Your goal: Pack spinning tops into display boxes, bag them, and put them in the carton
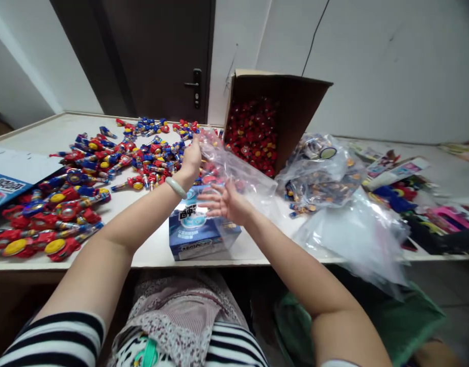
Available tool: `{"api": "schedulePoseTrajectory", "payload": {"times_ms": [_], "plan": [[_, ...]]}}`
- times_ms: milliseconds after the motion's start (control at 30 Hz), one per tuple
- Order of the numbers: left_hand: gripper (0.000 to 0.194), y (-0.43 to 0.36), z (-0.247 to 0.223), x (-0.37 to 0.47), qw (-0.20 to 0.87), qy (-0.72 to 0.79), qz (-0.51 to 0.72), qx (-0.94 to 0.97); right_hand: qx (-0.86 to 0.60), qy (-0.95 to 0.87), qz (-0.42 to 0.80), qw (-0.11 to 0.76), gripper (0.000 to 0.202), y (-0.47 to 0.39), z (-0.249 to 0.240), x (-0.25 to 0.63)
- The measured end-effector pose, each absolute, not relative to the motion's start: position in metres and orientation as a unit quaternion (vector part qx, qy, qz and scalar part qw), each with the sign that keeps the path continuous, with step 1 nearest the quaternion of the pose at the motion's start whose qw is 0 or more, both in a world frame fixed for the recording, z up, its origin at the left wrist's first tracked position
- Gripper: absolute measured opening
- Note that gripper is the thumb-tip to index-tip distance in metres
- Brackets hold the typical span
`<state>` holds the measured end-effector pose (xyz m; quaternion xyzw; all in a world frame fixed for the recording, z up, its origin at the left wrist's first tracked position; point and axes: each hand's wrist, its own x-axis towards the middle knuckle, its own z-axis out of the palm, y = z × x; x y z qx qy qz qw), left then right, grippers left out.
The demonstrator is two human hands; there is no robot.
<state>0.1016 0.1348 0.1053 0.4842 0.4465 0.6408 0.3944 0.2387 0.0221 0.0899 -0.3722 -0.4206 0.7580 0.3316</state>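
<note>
My left hand [192,155], with a pale bangle at its wrist, is closed on the upper edge of a clear plastic bag [253,176]. Lower and to the right, my right hand [230,204] is spread flat, palm up, against or beside the bag; I cannot tell whether it touches the film. Below both hands a blue printed box [194,237] stands near the table's front edge. Through the bag some red shapes show, but I cannot tell whether they are inside it or behind it. Many red and blue plastic toys [85,165] lie loose to the left.
An open cardboard box [291,107] tipped on its side holds red wrapped pieces. To its right lie a filled clear bag [322,173], a stack of plastic bags [349,229] and mixed colourful items [406,199]. A blue carton [12,183] sits at the far left.
</note>
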Motion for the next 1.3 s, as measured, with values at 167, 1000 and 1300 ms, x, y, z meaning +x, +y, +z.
{"api": "schedulePoseTrajectory", "payload": {"times_ms": [167, 1000, 1300], "plan": [[0.059, 0.072, 0.086, 0.095, 0.252, 0.426, 0.470, 0.731, -0.486, -0.455, 0.653, 0.359, 0.061, 0.071, 0.115, 0.245], [0.043, 0.149, 0.170, -0.034, 0.068, 0.350, 0.179, 0.917, -0.504, -0.847, -0.158, -0.058, 0.026, 0.107, 0.226, 0.230], [0.024, 0.144, 0.178, -0.007, 0.032, 0.392, 0.378, 0.838, -0.614, -0.771, -0.166, 0.029, 0.031, 0.112, 0.243, 0.215]]}}
